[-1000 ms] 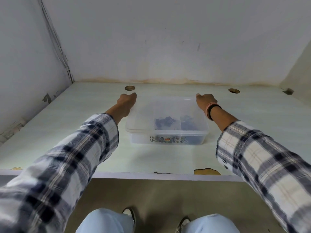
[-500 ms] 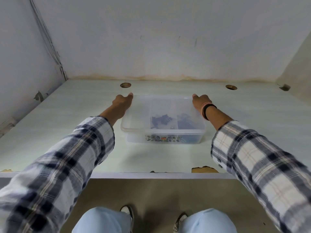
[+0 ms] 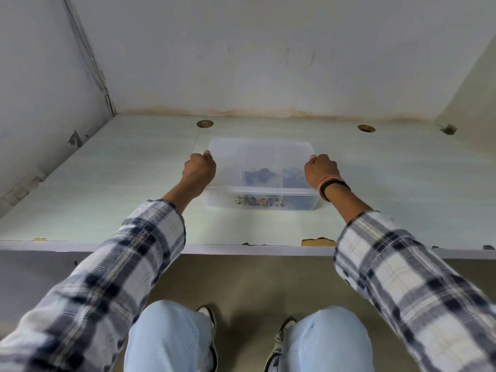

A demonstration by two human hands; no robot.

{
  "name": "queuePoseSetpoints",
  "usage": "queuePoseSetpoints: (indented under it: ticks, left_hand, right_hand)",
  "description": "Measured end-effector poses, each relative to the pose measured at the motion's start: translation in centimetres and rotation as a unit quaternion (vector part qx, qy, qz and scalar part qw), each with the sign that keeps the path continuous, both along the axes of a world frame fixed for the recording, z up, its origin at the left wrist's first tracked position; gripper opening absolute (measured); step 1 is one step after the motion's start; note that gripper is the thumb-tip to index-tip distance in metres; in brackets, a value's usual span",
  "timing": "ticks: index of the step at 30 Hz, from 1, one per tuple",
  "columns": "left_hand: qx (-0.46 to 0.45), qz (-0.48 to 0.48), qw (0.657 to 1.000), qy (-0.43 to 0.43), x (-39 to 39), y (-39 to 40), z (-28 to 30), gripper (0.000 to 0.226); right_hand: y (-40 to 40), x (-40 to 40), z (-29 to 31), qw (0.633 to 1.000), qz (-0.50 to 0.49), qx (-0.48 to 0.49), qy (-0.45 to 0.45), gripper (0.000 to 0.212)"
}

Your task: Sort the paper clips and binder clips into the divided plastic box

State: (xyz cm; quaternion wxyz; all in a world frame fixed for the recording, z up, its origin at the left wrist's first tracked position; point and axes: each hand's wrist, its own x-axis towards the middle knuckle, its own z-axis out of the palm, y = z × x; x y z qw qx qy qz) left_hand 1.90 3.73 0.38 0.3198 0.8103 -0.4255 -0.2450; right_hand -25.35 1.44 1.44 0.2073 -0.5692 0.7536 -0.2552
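Observation:
A clear divided plastic box [image 3: 241,196] with a floral strip on its front wall sits in the middle of the pale desk [image 3: 120,189]. Dark binder clips [image 3: 259,177] lie in its middle compartment, and more dark clips [image 3: 294,178] lie in the right one. The left compartment looks bare. My left hand [image 3: 200,171] grips the box's left rim with curled fingers. My right hand [image 3: 320,170] grips the right rim the same way. No paper clips can be made out.
Two round cable holes [image 3: 205,123] [image 3: 366,128] sit near the back wall. Walls close the desk on the left, back and right. The desk's front edge [image 3: 241,249] is chipped in places. My knees and shoes show below it.
Both hands came back from the box's far corners to its side rims and curled onto them. The box now sits a little nearer to me.

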Motion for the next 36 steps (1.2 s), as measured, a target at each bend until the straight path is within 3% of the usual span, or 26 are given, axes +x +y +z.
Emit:
queuePoseSetpoints:
  ticks: [3,5,7,10,12,22,26,32,34,36]
  left_hand:
    - [-0.003,-0.014,0.993,-0.121,-0.4,0.4,0.6,0.049]
    - [-0.067,-0.075,0.963,-0.25,-0.9,0.4,1.1,0.045]
    - [-0.126,-0.165,0.93,-0.303,-2.0,0.3,1.2,0.052]
    - [-0.082,-0.275,0.909,-0.301,-3.7,0.1,0.2,0.063]
    - [-0.059,-0.293,0.908,-0.295,-3.7,-0.2,-0.2,0.064]
    - [-0.07,-0.256,0.903,-0.338,-1.5,-3.3,2.0,0.076]
    - [-0.004,-0.248,0.922,-0.296,0.1,-4.3,0.6,0.088]
    - [-0.007,-0.249,0.934,-0.257,0.4,-4.4,0.2,0.094]
    - [-0.008,-0.233,0.943,-0.237,0.4,-3.9,0.7,0.086]
    - [-0.074,-0.213,0.955,-0.192,0.0,-2.7,1.7,0.076]
  right_hand:
    - [0.1,-0.1,0.2,0.998,0.007,0.012,0.065,0.048]
    - [0.0,0.3,0.7,0.985,0.046,-0.005,0.164,0.055]
    - [0.1,1.0,1.0,0.969,0.112,-0.024,0.219,0.065]
    - [0.6,1.8,0.1,0.946,0.199,0.014,0.257,0.076]
    - [0.4,1.7,-0.5,0.942,0.213,0.019,0.259,0.077]
    - [-2.7,0.7,2.0,0.956,0.187,0.024,0.226,0.077]
    - [-4.5,-0.4,0.8,0.963,0.201,0.063,0.165,0.075]
    - [-4.5,-0.4,0.0,0.974,0.196,0.03,0.107,0.07]
    - [-4.1,-0.6,0.3,0.977,0.184,0.017,0.11,0.07]
    - [-3.1,-0.6,1.2,0.975,0.174,-0.039,0.129,0.065]
